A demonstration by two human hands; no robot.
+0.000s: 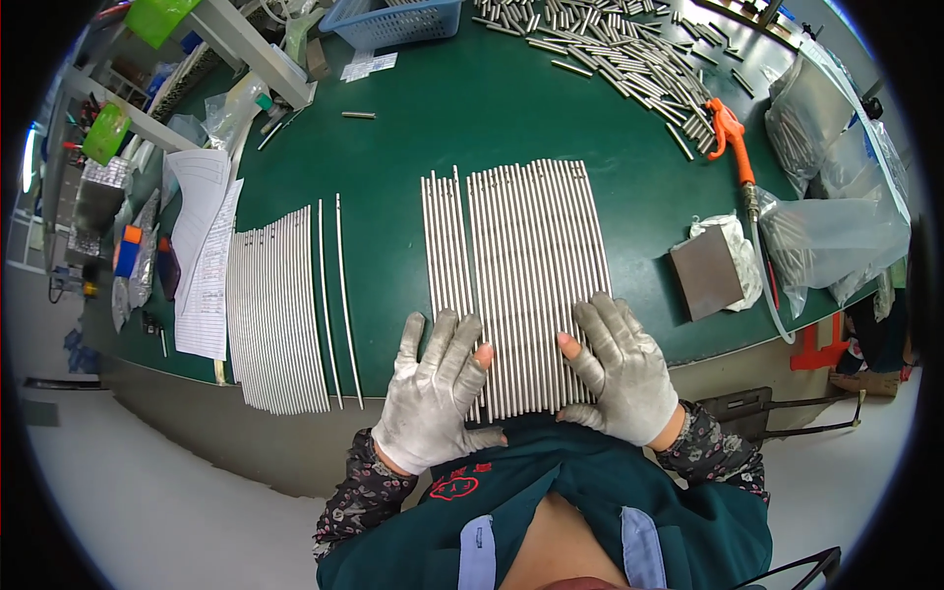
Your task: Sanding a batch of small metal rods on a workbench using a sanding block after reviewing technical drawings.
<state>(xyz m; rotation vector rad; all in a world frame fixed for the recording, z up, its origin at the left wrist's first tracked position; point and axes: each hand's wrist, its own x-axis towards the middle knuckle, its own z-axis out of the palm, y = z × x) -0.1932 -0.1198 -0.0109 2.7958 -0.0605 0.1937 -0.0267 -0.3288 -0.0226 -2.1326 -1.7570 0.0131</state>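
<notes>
A broad row of slender metal rods [536,265] lies side by side near the middle of the green table [383,147], their near ends at its near edge, close to the person's body. They are straight, silvery grey and glossy, with faint darker bands running across them and small dark marks near some far ends, which do not quite line up. Just left of a narrow gap sits a slimmer group of rods [445,246], one reaching farther than its neighbours. The gloved left hand [433,393] rests flat on this group's near part, fingers slightly spread, the index tip bare. The gloved right hand [621,379] lies over the broad row's near right edge, fingers loosely parted, its index tip also bare. Farther left are another packed row [275,315] and two separate rods [339,295]. An orange air gun [728,133] lies far right, beside scattered short metal pins [629,59].
</notes>
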